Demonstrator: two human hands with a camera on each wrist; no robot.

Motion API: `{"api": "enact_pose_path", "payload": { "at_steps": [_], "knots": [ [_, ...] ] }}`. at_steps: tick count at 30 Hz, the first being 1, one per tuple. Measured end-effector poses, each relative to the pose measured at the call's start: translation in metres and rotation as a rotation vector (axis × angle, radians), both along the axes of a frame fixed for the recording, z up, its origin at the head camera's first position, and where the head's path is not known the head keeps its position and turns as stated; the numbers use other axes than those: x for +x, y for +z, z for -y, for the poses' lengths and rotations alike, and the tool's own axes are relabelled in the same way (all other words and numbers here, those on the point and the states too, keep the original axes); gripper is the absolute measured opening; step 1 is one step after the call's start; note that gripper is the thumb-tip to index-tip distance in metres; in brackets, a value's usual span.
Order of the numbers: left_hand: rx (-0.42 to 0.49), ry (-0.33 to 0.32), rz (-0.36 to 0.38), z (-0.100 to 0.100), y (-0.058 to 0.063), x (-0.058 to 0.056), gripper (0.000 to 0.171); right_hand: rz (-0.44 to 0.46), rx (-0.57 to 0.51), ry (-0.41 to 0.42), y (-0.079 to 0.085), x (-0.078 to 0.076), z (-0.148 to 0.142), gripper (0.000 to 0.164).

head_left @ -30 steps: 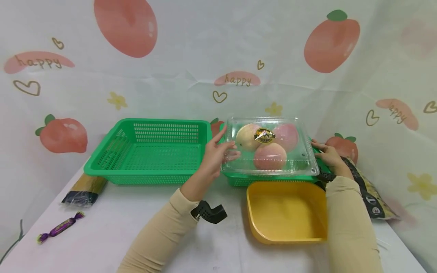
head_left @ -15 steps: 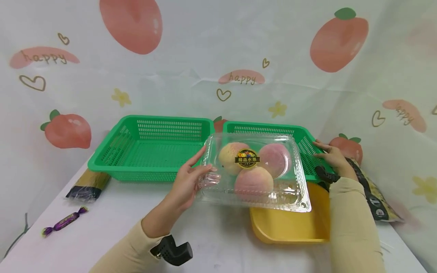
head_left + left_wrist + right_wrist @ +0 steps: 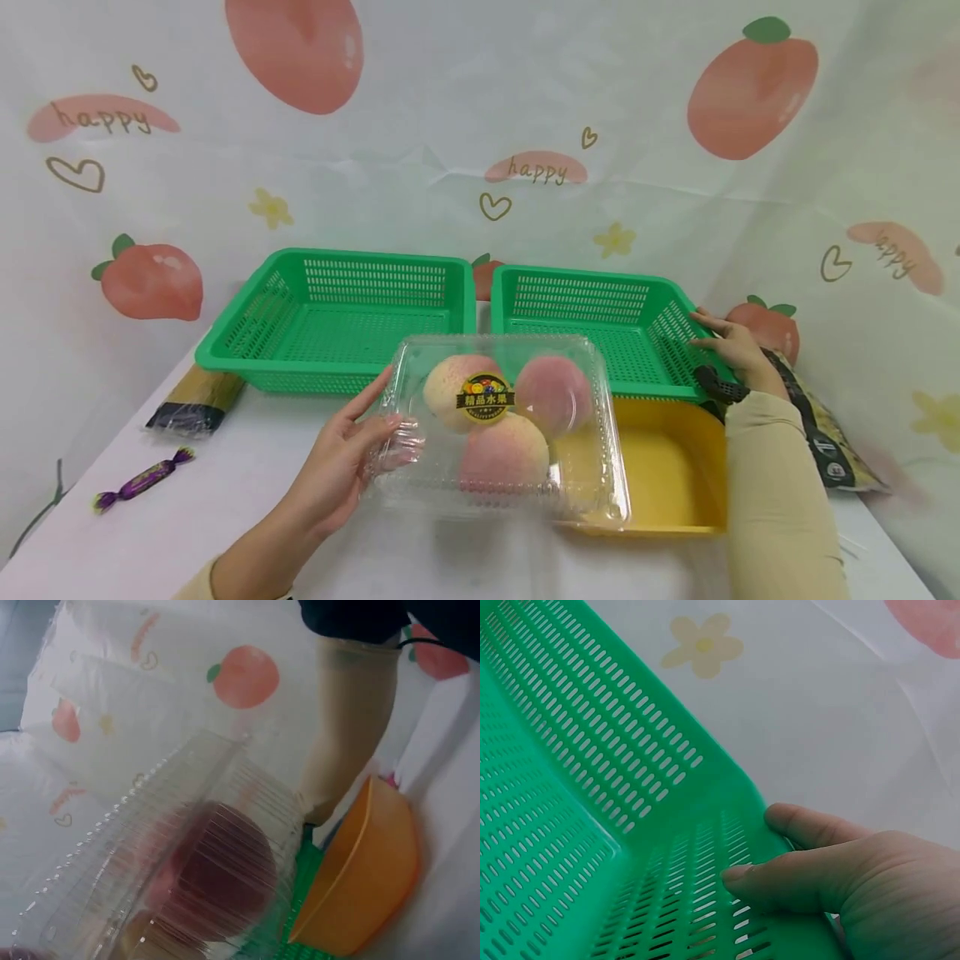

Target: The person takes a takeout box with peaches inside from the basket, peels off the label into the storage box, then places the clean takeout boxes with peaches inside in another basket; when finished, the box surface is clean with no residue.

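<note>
The left hand [image 3: 333, 471] holds a clear plastic container [image 3: 427, 487] by its left end, its grip closed on the edge with the thumb on top. The container hangs above the white bench [image 3: 420, 567], in front of two green baskets, and in the head view covers the left part of a yellow basin [image 3: 660, 467]. Inside it lie three pinkish peaches [image 3: 506, 457], under a black and gold label [image 3: 486, 398]. The right hand [image 3: 738, 354] grips the right end wall of the right green basket [image 3: 573, 300], thumb inside the wall; the left green basket [image 3: 375, 279] stands just beside that one. Farther left lie a purple wrapped candy [image 3: 146, 481] and a gold and black packet [image 3: 197, 404], and a patterned bag [image 3: 832, 442] lies right of the right arm
</note>
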State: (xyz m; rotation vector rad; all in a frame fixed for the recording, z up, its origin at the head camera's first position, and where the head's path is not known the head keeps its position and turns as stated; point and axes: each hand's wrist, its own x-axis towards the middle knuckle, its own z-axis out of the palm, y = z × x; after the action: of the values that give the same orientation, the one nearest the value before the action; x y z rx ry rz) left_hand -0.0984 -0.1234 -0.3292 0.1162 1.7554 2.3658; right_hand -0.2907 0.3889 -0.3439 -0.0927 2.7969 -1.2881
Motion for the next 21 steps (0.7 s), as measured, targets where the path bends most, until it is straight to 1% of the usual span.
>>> {"api": "enact_pose_path", "payload": {
  "at_steps": [3, 5, 11, 13, 17, 21],
  "knots": [
    [-0.026, 0.007, -0.027, 0.006, -0.007, 0.007, 0.066, -0.004, -0.004, 0.002, 0.000, 0.000, 0.000, 0.059],
    [-0.038, 0.018, -0.032, 0.010, -0.010, 0.010, 0.066, -0.004, -0.008, 0.005, -0.001, 0.000, 0.001, 0.059],
    [-0.047, 0.030, -0.017, 0.022, -0.023, 0.018, 0.065, 0.007, -0.032, 0.001, -0.001, 0.000, 0.000, 0.059],
    [-0.049, 0.033, 0.002, 0.024, -0.028, 0.020, 0.066, 0.006, -0.029, -0.002, -0.001, 0.000, -0.001, 0.059],
    [-0.062, 0.039, 0.031, 0.027, -0.036, 0.022, 0.067, 0.000, -0.013, -0.006, -0.001, -0.001, -0.002, 0.059],
    [-0.063, 0.025, 0.022, 0.028, -0.041, 0.021, 0.067, 0.003, -0.014, -0.011, -0.001, -0.001, -0.001, 0.059]
  ]
}}
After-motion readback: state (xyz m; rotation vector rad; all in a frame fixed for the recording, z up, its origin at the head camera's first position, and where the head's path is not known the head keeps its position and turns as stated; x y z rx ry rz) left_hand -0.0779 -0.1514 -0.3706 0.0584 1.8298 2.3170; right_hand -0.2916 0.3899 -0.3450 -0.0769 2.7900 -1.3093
